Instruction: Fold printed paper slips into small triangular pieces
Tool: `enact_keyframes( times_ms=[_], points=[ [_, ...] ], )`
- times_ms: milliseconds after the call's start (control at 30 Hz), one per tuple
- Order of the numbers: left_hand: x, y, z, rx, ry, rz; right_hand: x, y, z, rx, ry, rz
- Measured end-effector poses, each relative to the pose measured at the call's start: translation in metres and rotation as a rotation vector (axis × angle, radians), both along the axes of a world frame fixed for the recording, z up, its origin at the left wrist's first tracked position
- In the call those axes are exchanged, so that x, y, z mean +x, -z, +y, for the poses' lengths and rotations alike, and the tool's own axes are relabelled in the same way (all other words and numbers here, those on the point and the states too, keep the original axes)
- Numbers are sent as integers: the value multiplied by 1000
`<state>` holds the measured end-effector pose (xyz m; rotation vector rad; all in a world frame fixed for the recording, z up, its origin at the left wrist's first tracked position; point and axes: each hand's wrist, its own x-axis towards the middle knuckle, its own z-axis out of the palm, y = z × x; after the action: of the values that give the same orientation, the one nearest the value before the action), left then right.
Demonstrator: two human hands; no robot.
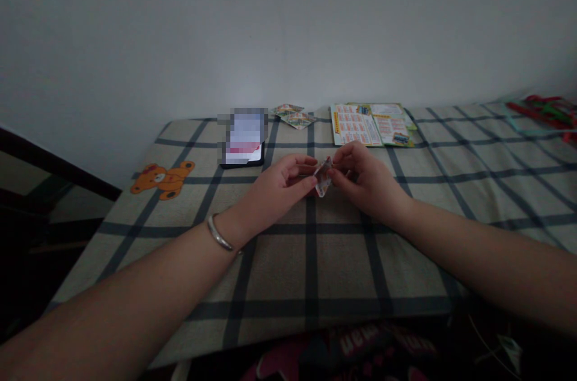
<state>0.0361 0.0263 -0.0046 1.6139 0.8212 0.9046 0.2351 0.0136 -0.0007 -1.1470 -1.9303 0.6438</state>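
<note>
A small folded piece of printed paper (323,181) is held up off the checked cloth between both hands. My left hand (288,179), coming in from the left with a silver bangle at the wrist, pinches its left edge between thumb and fingers. On the other side, the thumb and fingertips of my right hand (363,179) close on its right edge. Part of the paper is hidden behind the fingertips. Behind the hands, two folded paper diamonds (300,120) with colourful print lie overlapping near the wall.
A phone (243,137) with a lit, blurred screen lies left of the paper diamonds. Printed leaflets (358,127) rest at the back right. A bear-shaped sticker (163,180) is at the left of the checked tablecloth (279,273). Red and green items (547,112) sit at the far right.
</note>
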Motion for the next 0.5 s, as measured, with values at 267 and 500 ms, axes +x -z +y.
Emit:
enact_keyframes(
  times_ms=[267,500],
  points=[
    [-1,-7,-5,305,-77,321,0,-7,-5,105,54,-280],
    [-5,-7,-2,275,-36,328,4,-7,-2,131,-16,-326]
  ],
)
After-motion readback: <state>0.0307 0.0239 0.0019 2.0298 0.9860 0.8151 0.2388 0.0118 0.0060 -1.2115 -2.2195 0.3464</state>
